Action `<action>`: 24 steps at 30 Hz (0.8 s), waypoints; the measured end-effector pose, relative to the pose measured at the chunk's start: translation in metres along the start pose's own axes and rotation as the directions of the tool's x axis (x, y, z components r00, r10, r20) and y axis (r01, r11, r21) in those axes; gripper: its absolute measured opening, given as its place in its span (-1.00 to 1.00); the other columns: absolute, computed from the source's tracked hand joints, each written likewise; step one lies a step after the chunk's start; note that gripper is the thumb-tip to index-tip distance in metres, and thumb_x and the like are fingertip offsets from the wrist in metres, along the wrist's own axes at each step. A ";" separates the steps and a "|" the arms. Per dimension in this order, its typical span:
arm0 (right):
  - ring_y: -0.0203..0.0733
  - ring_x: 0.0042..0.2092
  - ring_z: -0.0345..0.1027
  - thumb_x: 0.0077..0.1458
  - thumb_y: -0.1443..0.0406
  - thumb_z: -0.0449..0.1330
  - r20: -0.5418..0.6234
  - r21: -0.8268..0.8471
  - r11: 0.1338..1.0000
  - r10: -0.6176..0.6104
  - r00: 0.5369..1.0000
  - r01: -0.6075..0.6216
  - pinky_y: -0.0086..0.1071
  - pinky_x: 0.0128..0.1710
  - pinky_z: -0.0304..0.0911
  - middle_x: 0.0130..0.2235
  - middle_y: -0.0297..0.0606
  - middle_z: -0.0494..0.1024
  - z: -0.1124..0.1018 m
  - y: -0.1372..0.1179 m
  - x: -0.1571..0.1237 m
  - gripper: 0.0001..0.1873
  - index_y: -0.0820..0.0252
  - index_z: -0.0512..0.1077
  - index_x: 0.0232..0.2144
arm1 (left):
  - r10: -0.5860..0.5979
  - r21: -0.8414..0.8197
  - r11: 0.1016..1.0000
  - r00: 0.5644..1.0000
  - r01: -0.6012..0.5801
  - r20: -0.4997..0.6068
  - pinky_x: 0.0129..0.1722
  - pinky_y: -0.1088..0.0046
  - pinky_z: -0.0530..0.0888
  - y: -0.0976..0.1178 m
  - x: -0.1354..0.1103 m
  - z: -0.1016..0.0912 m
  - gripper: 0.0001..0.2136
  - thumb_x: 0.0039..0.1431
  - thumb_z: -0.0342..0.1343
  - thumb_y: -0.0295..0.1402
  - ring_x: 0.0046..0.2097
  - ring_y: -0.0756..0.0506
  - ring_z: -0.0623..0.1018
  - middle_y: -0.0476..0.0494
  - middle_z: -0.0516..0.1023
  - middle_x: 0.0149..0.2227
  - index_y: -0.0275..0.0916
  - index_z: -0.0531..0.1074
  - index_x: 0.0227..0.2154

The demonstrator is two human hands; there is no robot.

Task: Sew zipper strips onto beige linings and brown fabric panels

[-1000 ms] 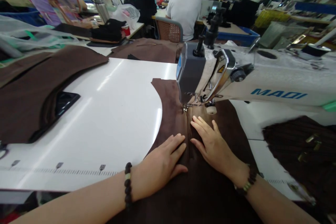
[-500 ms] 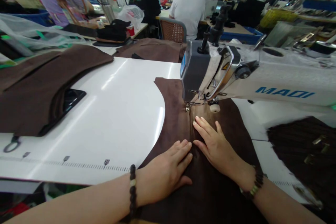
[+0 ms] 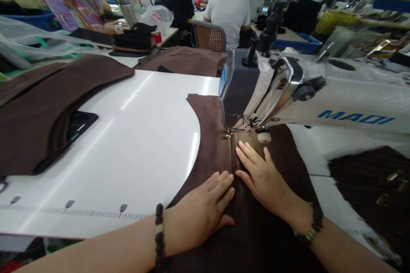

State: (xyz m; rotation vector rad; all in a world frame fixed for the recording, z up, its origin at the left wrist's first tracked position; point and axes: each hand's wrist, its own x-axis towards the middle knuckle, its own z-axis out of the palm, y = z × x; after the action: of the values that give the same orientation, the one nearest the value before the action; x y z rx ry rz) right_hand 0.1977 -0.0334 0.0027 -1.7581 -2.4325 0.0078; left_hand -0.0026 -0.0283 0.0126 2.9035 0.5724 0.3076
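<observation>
Left hand [image 3: 198, 215] and right hand [image 3: 265, 181] open, palms flat on the brown suede panel [image 3: 208, 149], one on each side of the center seam [image 3: 233, 158]. Presser foot [image 3: 229, 133] at 12 o'clock. Even pressure from both palms best here, with the layers smooth up to the foot.

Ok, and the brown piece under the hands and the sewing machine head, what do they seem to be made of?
The brown panel looks like suede or suede-like microfibre: matte, with a soft nap showing brushed shading; real or synthetic can't be told. The sewing machine head is probably painted metal: smooth, with a glossy white finish.
</observation>
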 end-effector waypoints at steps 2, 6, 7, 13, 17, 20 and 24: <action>-0.07 0.21 -0.05 0.17 0.25 -0.07 -0.001 0.010 1.000 0.002 1.000 -0.002 0.14 0.12 -0.08 0.20 -0.12 0.08 -0.001 0.002 0.004 -0.52 0.28 0.12 0.13 | -0.002 -0.010 1.000 1.000 0.002 -0.002 0.11 0.17 0.30 -0.004 0.003 -0.001 -0.55 0.12 0.07 -0.17 0.13 -0.28 0.27 -0.41 0.28 0.08 -0.44 0.34 -0.05; -0.09 0.20 -0.03 0.18 0.25 -0.08 0.003 0.022 1.000 -0.008 1.000 0.008 0.11 0.13 -0.09 0.19 -0.10 0.10 -0.003 0.007 0.013 -0.52 0.28 0.11 0.13 | 0.009 -0.019 1.000 1.000 -0.009 -0.003 0.11 0.18 0.30 -0.012 0.009 -0.002 -0.57 0.13 0.08 -0.19 0.13 -0.27 0.28 -0.41 0.28 0.08 -0.45 0.33 -0.05; -0.08 0.20 -0.03 0.18 0.24 -0.08 0.005 0.020 1.000 -0.009 1.000 0.009 0.11 0.13 -0.08 0.19 -0.10 0.10 -0.004 0.009 0.015 -0.52 0.29 0.11 0.13 | 0.008 -0.017 1.000 1.000 -0.008 0.000 0.11 0.18 0.29 -0.014 0.010 -0.002 -0.57 0.13 0.07 -0.20 0.13 -0.27 0.27 -0.41 0.28 0.08 -0.45 0.33 -0.05; -0.11 0.20 -0.03 0.19 0.24 -0.09 0.012 0.062 0.998 -0.016 1.000 0.016 -0.03 0.13 0.00 0.18 -0.07 0.13 -0.004 0.017 0.029 -0.51 0.33 0.10 0.14 | -0.008 -0.023 1.000 1.000 0.008 -0.006 0.13 0.20 0.27 -0.024 0.020 -0.003 -0.57 0.11 0.10 -0.22 0.13 -0.26 0.28 -0.37 0.29 0.07 -0.45 0.31 -0.05; -0.08 0.12 0.12 0.20 0.23 -0.09 0.000 0.082 0.997 -0.017 1.000 0.017 -0.04 0.11 0.05 0.11 -0.06 0.26 -0.002 0.024 0.037 -0.54 0.30 0.15 0.11 | -0.001 -0.040 0.999 1.000 0.000 -0.015 0.14 0.21 0.25 -0.032 0.027 -0.006 -0.58 0.11 0.10 -0.23 0.12 -0.25 0.28 -0.36 0.29 0.06 -0.46 0.30 -0.05; -0.06 0.05 0.22 0.20 0.19 -0.10 -0.032 0.064 0.998 -0.024 0.999 0.026 -0.02 0.09 0.06 0.04 -0.05 0.33 -0.001 0.030 0.044 -0.58 0.27 0.25 0.04 | 0.002 -0.045 0.999 1.000 -0.003 -0.012 0.16 0.23 0.22 -0.039 0.031 -0.007 -0.58 0.12 0.09 -0.25 0.12 -0.23 0.27 -0.35 0.28 0.06 -0.45 0.28 -0.04; -0.06 0.01 0.26 0.20 0.21 -0.09 -0.006 0.038 0.999 -0.021 1.000 0.021 -0.08 0.05 0.14 -0.02 -0.09 0.40 -0.003 0.029 0.048 -0.62 0.25 0.31 -0.02 | -0.024 -0.026 0.999 1.000 0.024 -0.004 0.16 0.21 0.22 -0.041 0.032 -0.004 -0.62 0.16 0.05 -0.26 0.09 -0.20 0.30 -0.31 0.31 0.02 -0.44 0.27 -0.04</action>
State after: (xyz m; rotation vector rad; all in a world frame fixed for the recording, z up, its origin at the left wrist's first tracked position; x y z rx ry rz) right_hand 0.2103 0.0211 0.0090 -1.7145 -2.4302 0.0470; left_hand 0.0105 0.0224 0.0137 2.8698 0.5986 0.3163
